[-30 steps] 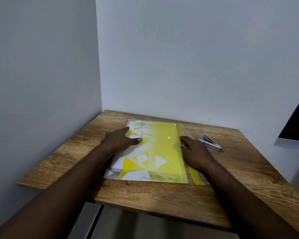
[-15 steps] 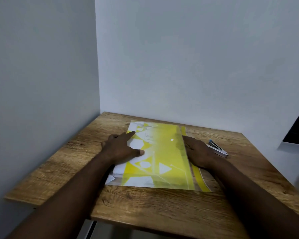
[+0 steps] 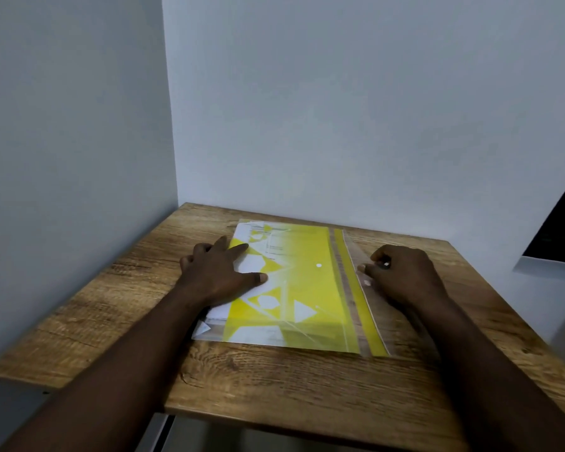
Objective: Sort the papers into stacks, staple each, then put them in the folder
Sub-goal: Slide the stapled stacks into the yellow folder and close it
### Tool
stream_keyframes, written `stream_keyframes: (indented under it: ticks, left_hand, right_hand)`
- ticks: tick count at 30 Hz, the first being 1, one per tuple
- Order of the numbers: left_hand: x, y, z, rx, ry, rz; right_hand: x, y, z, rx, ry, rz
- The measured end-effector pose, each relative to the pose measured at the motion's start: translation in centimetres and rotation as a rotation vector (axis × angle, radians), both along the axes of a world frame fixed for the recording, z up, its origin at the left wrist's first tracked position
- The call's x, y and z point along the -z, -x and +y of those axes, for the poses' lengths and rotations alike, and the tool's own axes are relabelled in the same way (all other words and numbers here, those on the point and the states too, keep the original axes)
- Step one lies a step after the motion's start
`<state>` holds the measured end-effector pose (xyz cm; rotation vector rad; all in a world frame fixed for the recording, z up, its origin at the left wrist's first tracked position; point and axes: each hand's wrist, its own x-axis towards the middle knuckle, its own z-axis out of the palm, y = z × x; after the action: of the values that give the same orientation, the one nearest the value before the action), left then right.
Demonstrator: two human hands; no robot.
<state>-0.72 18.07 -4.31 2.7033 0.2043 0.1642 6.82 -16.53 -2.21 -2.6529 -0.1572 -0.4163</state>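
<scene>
- The folder (image 3: 307, 288), yellow with white shapes, lies flat in the middle of the tabletop (image 3: 274, 389), with its long sides running from 6 to 12 o'clock.
- White papers (image 3: 253, 263) show through its cover on the 9 o'clock side.
- A clear flap (image 3: 356, 246) with a yellow band lies open on the tabletop along its 3 o'clock edge.
- The left grip (image 3: 219, 275) lies palm down on the folder's 9 o'clock part, over the papers. Its fingers are straight and spread. The forefinger points toward 1 o'clock and the thumb stretches toward 3 o'clock. It presses flat and has hold of nothing.
- The left forearm comes in from 7 o'clock, low over the tabletop's near edge.
- The right grip (image 3: 402, 278) sits at the folder's 3 o'clock edge, knuckles up and fingers curled under. The fingertips (image 3: 367, 271) meet the flap's outer edge. I cannot tell whether they pinch the flap or only touch it.
- The right forearm comes in from 5 o'clock.
</scene>
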Motion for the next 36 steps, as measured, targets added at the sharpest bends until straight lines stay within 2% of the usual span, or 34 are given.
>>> stream_keyframes:
  ticks: [2, 5, 9, 13, 18, 21, 23, 25, 28, 29, 31, 36]
  left_hand:
    - [0.0, 0.3, -0.1, 0.043, 0.040, -0.058]
    - [0.2, 0.6, -0.2, 0.127, 0.085, -0.104]
    - [0.5, 0.3, -0.6, 0.192, -0.037, -0.021]
    - [0.4, 0.2, -0.5, 0.181, -0.053, -0.006]
    - [0.3, 0.6, -1.0, 0.162, -0.108, 0.012]
    - [-0.2, 1.4, -2.3, 0.146, -0.184, 0.036]
    - [-0.7, 2.3, -3.7, 0.123, -0.277, 0.050]
    - [-1.2, 3.4, -5.3, 0.078, -0.373, 0.069]
    - [-1.8, 4.9, -7.9, 0.042, -0.522, 0.061]
    - [-2.2, 5.4, -8.7, 0.052, -0.565, 0.052]
    - [-2.5, 5.9, -10.4, 0.094, -0.582, 0.045]
    - [-3.3, 5.6, -13.0, 0.287, -0.490, 0.028]
  right_hand:
    - [-0.4, 0.0, -0.3, 0.068, 0.073, 0.070]
    - [-0.5, 0.0, 0.1, 0.093, 0.059, 0.138]
    - [-0.6, 0.4, 0.9, 0.112, 0.023, 0.172]
    - [-0.6, 0.5, 1.0, 0.156, -0.247, 0.203]
    - [-0.4, 0.3, 1.1, 0.190, -0.682, 0.133]
    - [-0.5, 0.2, 2.1, 0.024, -0.910, 0.131]
    - [-1.0, 0.1, 2.2, -0.118, -0.947, 0.145]
    - [-1.3, -0.2, 2.0, -0.208, -0.790, 0.177]
    - [-1.2, -0.3, 2.1, -0.225, -0.214, 0.162]
    - [-1.1, -0.2, 2.4, -0.227, -0.083, 0.126]
    - [-0.9, -0.1, 3.0, -0.255, 0.044, 0.058]
    - [-0.7, -0.1, 3.5, -0.340, 0.131, 0.029]
